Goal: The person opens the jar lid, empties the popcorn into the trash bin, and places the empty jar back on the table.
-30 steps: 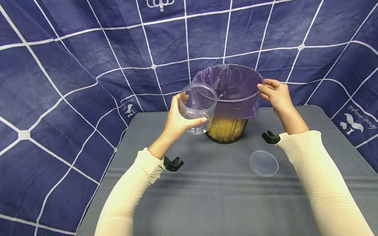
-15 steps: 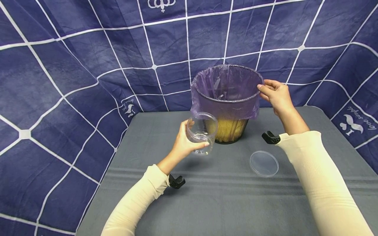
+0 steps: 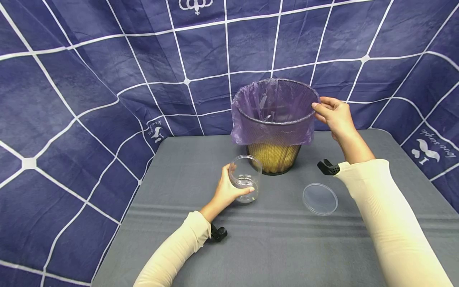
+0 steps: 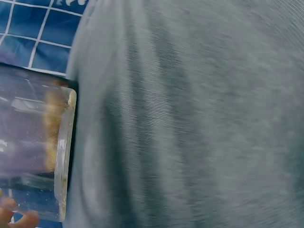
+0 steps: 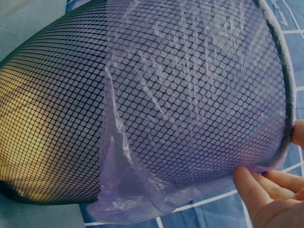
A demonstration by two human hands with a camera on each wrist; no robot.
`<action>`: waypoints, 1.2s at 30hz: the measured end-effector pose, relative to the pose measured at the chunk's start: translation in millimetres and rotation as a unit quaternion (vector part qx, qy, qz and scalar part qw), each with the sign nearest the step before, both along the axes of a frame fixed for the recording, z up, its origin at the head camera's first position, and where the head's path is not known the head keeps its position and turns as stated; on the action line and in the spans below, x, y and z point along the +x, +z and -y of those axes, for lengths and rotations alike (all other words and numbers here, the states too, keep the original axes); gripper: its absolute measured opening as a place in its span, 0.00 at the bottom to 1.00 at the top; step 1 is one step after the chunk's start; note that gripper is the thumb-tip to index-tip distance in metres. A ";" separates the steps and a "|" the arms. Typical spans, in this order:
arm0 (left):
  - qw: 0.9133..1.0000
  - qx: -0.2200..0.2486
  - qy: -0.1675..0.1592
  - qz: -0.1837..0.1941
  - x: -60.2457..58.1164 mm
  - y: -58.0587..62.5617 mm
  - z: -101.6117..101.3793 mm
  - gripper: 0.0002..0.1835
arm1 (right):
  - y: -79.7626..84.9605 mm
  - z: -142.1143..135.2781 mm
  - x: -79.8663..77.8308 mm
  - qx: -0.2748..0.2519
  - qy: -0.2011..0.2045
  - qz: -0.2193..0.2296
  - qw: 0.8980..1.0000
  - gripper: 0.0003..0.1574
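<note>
My left hand [image 3: 227, 190] grips a clear plastic jar [image 3: 247, 170] around its side, thumb across the front. The jar is upright, mouth up, with a few small crumbs near its bottom; whether it touches the table I cannot tell. In the left wrist view its base [image 4: 61, 142] shows at the left edge. At the back stands a black mesh wastebasket [image 3: 292, 157], lined with a purple bag [image 3: 251, 129] folded over its rim. Something yellow [image 5: 28, 123] fills its lower part. My right hand [image 3: 336, 116] pinches the wastebasket's rim and bag at the right.
A clear round lid [image 3: 320, 199] lies flat on the grey-covered table [image 3: 279, 247], to the right of the jar and in front of the wastebasket. Blue checked cloth [image 3: 201, 52] hangs behind the table and along its sides.
My left hand has brought the jar down and toward me, from in front of the wastebasket's rim to near the table. My right hand has stayed at the rim.
</note>
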State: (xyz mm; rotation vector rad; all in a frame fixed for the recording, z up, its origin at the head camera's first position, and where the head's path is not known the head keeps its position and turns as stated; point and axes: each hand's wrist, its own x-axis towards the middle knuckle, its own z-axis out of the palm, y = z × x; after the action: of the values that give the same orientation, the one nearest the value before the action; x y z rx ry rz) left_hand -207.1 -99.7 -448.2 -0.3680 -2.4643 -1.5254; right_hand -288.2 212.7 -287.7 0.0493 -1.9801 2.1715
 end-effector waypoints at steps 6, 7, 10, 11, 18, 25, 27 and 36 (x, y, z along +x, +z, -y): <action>1.000 0.005 -0.013 0.004 4.5 -13.5 -0.1 0.54 | -0.2 -0.5 0.9 0.006 -0.005 0.001 1.000 0.41; 1.000 0.009 -0.017 0.005 5.2 -15.0 0.0 0.54 | -0.4 -0.6 0.9 0.008 -0.006 0.001 1.000 0.41; 0.999 0.019 -0.027 0.004 7.5 -19.3 0.4 0.54 | -0.8 -0.8 0.7 0.006 -0.004 -0.003 1.000 0.41; 0.999 0.020 -0.027 0.004 8.3 -20.7 0.6 0.54 | -1.0 -0.9 0.6 0.004 -0.003 -0.004 1.000 0.41; 0.999 0.029 -0.027 0.008 15.0 -29.3 1.2 0.57 | -0.9 -0.6 2.5 -0.011 -0.001 -0.008 1.000 0.41; 0.996 0.055 -0.051 0.044 18.7 -24.0 3.8 0.65 | -0.1 2.2 1.8 -0.015 0.000 -0.012 1.000 0.41; 0.995 0.063 -0.066 0.049 21.7 -16.0 6.3 0.67 | -0.9 2.5 1.3 -0.016 0.002 -0.012 1.000 0.41; 0.992 -0.007 -0.101 -0.071 8.5 -2.5 27.3 0.48 | -9.4 -1.9 3.7 0.013 -0.011 -0.063 0.998 0.35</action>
State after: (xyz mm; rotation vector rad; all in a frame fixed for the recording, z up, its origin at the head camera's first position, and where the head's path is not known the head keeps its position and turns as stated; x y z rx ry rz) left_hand -198.6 -127.0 -450.7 -0.7225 -2.3885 -1.4971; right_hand -284.5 214.7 -297.1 0.1625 -1.9297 2.0750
